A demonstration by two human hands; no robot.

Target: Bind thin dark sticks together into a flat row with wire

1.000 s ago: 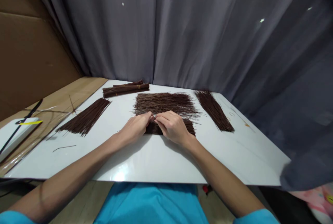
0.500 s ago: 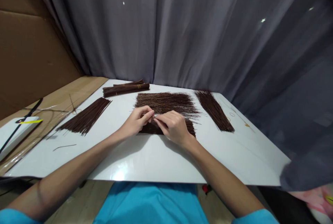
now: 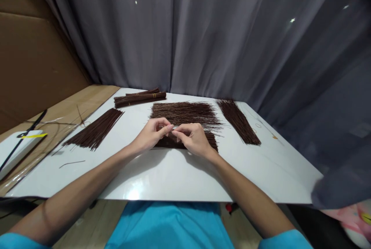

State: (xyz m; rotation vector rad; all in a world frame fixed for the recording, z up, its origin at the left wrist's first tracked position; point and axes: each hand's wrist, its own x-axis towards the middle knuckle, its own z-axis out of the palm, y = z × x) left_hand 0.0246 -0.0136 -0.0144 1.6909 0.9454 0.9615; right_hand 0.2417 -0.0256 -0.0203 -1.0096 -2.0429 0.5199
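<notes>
Left hand [image 3: 150,136] and right hand [image 3: 193,139] meet fingertip to fingertip, pinching a thin stick [image 3: 173,128]; the stick pile [image 3: 185,141] lies directly beneath, long axis left-right on the counter [image 3: 179,179].

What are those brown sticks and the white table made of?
The brown sticks look like thin, dry wood or bamboo slivers: dark, matte, straight and hair-fine, though I can't be sure. The white table seems coated board or plastic: its smooth surface is glossy and reflects light.
</notes>
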